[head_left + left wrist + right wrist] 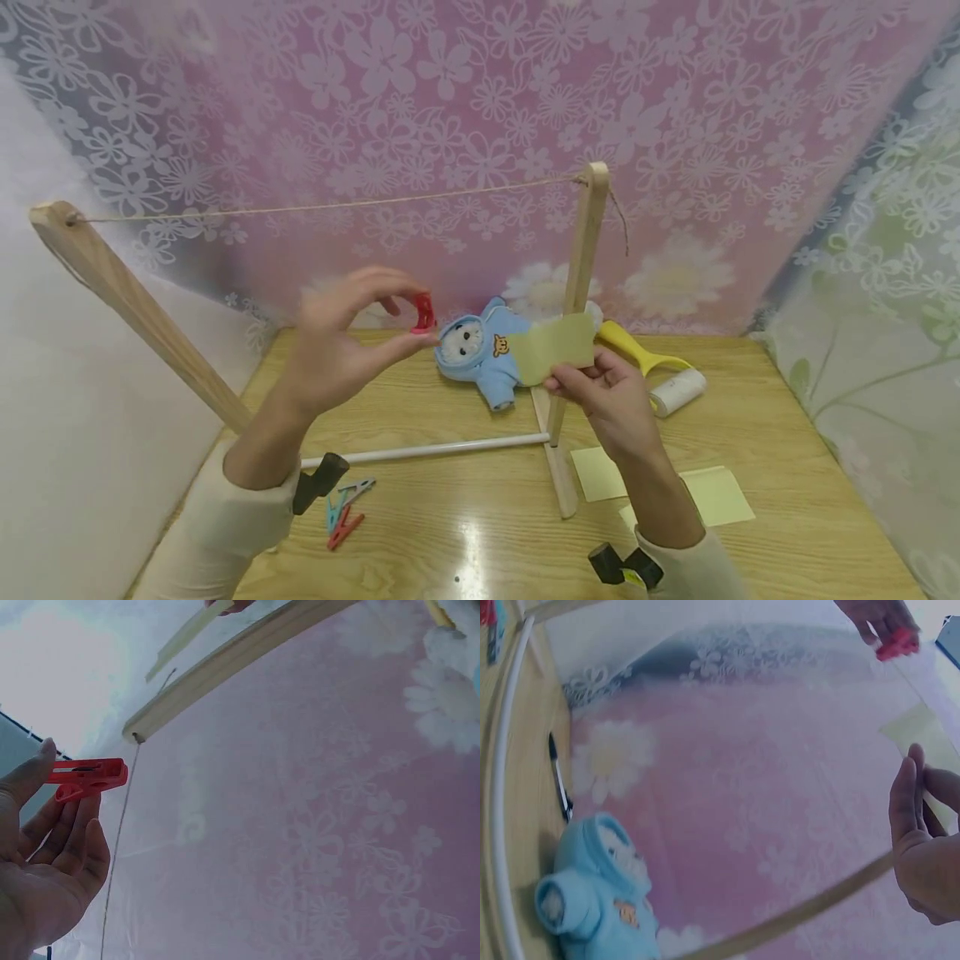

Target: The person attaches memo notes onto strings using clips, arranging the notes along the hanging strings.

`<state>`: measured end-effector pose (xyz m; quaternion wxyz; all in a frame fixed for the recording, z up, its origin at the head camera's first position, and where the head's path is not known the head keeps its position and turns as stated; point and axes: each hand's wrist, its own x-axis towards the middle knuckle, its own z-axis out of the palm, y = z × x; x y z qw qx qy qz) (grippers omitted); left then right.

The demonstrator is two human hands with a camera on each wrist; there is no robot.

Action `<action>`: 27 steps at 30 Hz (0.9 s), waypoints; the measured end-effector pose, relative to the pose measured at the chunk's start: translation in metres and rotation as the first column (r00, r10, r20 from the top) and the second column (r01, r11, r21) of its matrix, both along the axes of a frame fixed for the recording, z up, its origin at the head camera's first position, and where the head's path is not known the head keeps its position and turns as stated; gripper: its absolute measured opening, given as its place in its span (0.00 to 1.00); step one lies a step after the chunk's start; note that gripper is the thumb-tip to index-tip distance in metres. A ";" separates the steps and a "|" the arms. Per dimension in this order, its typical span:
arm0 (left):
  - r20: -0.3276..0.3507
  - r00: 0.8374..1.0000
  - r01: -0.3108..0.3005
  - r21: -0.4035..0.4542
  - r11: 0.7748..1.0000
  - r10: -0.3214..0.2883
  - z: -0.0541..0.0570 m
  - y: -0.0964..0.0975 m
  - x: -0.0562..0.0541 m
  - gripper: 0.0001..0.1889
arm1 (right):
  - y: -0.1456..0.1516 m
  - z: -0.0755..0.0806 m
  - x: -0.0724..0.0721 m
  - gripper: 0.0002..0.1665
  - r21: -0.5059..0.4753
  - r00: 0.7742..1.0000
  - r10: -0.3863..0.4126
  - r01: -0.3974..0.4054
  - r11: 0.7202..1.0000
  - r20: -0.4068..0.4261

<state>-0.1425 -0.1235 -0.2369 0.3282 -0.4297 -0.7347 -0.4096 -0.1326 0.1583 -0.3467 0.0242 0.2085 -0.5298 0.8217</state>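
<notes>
Red clothespin point(424, 314) pinched in fingertips, the left hand point(333, 350) is apart from the right hand point(617, 404), which pinches a yellow sticky note point(553, 346), while the bare twine point(330, 205) and loose notes point(717, 498) and clothespins point(345, 529) suggest work barely begun.

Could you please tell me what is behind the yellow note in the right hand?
In the head view, the yellow note covers part of the plush toy in blue and of the wooden post; whatever else lies behind it is hidden.
</notes>
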 end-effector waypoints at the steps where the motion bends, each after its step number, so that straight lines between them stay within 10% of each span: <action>1: -0.014 1.000 0.004 0.012 1.000 -0.003 0.008 0.003 0.001 0.20 | -0.005 0.003 0.000 0.13 -0.015 1.000 -0.012 0.012 1.000 0.003; 8: -0.062 0.998 -0.020 0.061 0.998 0.024 0.052 0.027 -0.005 0.19 | -0.038 0.017 -0.007 0.13 -0.061 0.994 -0.079 0.083 0.995 0.073; 18: 0.223 0.975 -0.042 0.166 0.985 0.004 0.091 0.054 -0.022 0.15 | -0.068 0.041 -0.023 0.13 -0.167 0.976 -0.145 0.172 0.971 0.160; 27: 0.301 0.954 -0.055 0.193 0.980 -0.006 0.105 0.066 -0.040 0.11 | -0.078 0.051 -0.038 0.15 -0.218 0.977 -0.150 0.180 0.959 0.151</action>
